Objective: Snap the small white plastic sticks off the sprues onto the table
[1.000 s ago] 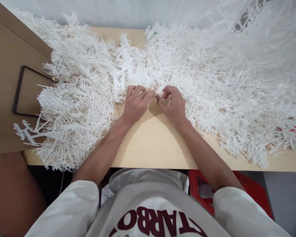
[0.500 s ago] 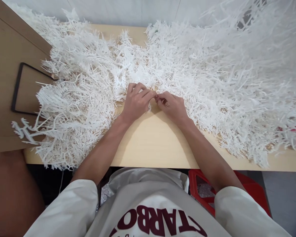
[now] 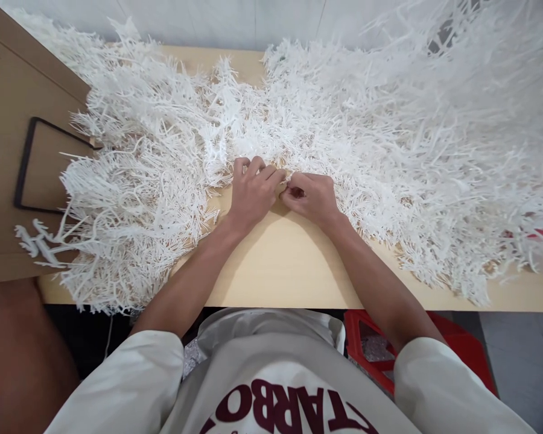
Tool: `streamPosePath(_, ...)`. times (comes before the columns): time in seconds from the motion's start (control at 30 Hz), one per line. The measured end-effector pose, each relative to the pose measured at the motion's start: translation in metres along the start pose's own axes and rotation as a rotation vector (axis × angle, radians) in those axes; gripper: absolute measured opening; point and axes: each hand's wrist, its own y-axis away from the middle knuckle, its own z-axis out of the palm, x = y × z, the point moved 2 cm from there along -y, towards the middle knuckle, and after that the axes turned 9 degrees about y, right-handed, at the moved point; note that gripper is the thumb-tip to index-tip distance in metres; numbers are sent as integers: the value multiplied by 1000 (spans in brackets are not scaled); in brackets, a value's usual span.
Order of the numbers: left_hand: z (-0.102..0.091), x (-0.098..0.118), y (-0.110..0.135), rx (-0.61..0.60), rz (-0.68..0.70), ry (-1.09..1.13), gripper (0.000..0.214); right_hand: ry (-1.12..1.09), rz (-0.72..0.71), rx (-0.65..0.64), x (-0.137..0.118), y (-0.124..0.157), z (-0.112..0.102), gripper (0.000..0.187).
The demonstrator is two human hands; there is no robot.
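White branching plastic-looking sprigs (image 3: 366, 126) lie in thick heaps over the table. At the near edge of the heap, my left hand (image 3: 256, 191) is closed, thumb and index finger pinched together. Close beside it, almost touching, my right hand (image 3: 311, 198) is curled in a pinch too. A small pale bit shows between the two sets of fingertips. It is too small to name, and the fingers hide most of it. Below both hands lies bare wooden tabletop (image 3: 285, 259).
A brown cardboard-like panel (image 3: 9, 150) with a black rectangular handle (image 3: 22, 163) stands at the left. Another person's limb (image 3: 22, 337) shows at the lower left. A red plastic stool (image 3: 461, 343) is under the table at the right. A pale tiled wall (image 3: 235, 21) runs behind.
My right hand has curled more tightly, its fingers turning inward. My left hand has shifted slightly downward. The view has moved a little, and the heaps look the same.
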Motion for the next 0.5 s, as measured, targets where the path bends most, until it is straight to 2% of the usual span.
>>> streamPosePath(0.13, 4, -1, 0, 2, -75, 35, 31, -22, -2, 47, 1, 2, -1, 15)
streamPosePath(0.23, 2, -20, 0, 93, -211, 64, 32, -65, -51, 47, -3, 10, -3, 19)
streamPosePath(0.3, -3, -31, 0, 146, -254, 69, 30, -108, -84, 50, -7, 15, -4, 17)
streamPosePath(0.37, -8, -34, 0, 127, -197, 78, 29, -122, -32, 52, -9, 15, -4, 13)
streamPosePath(0.5, -11, -24, -1, 63, -56, 73, 27, -112, 191, 20, -7, 7, -2, 21)
